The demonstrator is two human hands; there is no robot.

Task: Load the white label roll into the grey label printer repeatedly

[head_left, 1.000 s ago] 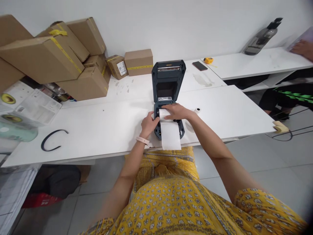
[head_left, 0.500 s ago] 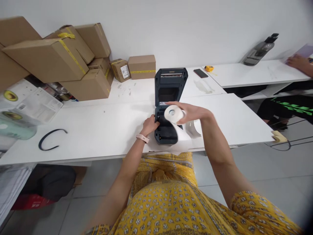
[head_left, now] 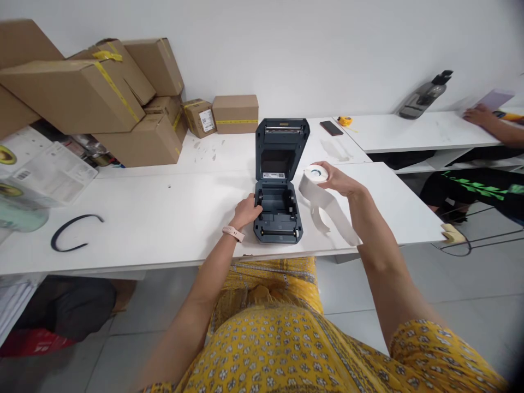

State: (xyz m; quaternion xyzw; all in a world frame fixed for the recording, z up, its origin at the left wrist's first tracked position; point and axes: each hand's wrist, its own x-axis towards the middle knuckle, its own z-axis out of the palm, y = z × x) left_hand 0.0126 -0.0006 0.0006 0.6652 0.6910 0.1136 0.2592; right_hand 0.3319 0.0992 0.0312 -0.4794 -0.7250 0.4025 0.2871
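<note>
A dark grey label printer sits on the white table in front of me, its lid raised and its roll bay bare. My left hand grips the printer's left side, fingers curled on the edge. My right hand holds a white paper roll to the right of the printer, above the table. A loose strip of paper hangs from the roll down to the tabletop.
Cardboard boxes are stacked at the back left, with printed packets beside them. A black curved strap lies at the left. A phone and a yellow tape measure lie behind the printer. Another person's hand rests on the far right table.
My right hand lifted the paper roll out of the printer and carried it to the right, trailing its strip. My left hand stayed on the printer's left side.
</note>
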